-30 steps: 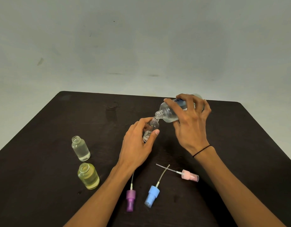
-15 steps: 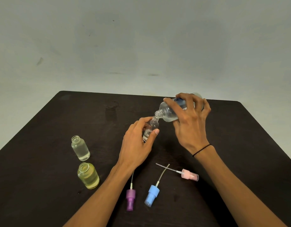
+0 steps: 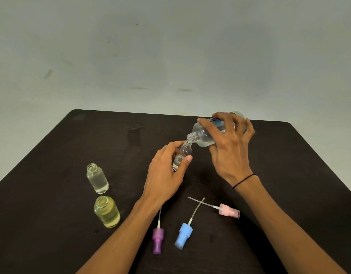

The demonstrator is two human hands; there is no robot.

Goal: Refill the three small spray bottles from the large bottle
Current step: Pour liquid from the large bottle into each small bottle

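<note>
My right hand (image 3: 229, 153) grips the large clear bottle (image 3: 202, 135), tipped so its open mouth rests over the neck of a small clear bottle (image 3: 183, 155). My left hand (image 3: 164, 175) holds that small bottle tilted above the dark table (image 3: 71, 147); a little liquid sits in its bottom. Two more small bottles stand uncapped at the left: a clear one (image 3: 97, 178) and a yellowish one (image 3: 107, 211), both holding liquid.
Three spray caps with dip tubes lie near the front of the table: purple (image 3: 157, 240), blue (image 3: 183, 235) and pink (image 3: 229, 211). A pale wall rises behind the table's far edge.
Almost nothing has moved. Both hands hold the same pouring pose, with the large bottle's mouth over the small bottle.
</note>
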